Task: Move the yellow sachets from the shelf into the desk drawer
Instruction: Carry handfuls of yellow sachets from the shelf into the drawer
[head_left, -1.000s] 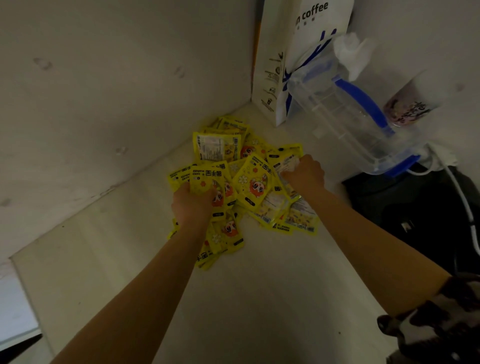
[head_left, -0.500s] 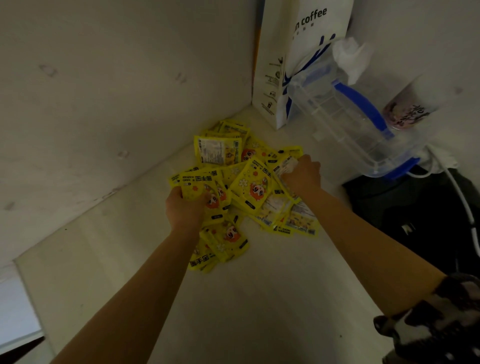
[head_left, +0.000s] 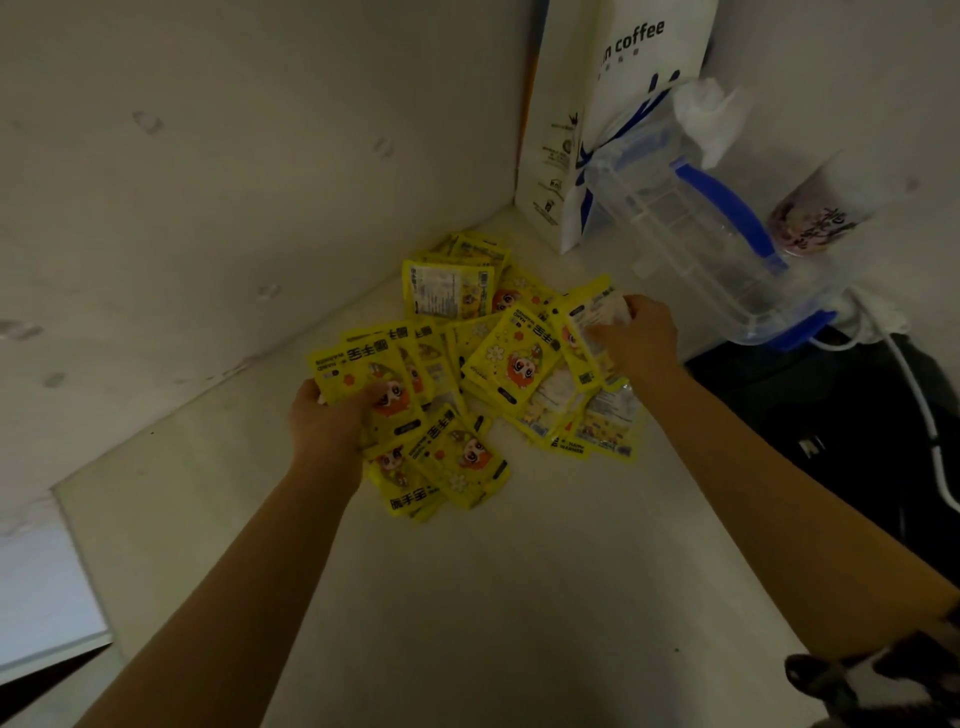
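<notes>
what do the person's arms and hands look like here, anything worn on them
Both forearms are bare from wrist to elbow, and the left hand and right hand wear no gloves. No watch, ring or bracelet shows in this dim view. At the lower right corner, by the right upper arm, a dark and light patterned sleeve comes into frame. The left arm shows no sleeve.

Showing glossy film and matt board.
Gleaming printed yellow sachets (head_left: 511, 358); lying on matt pale shelf (head_left: 467, 597); clear plastic jug (head_left: 696, 244) far right.
</notes>
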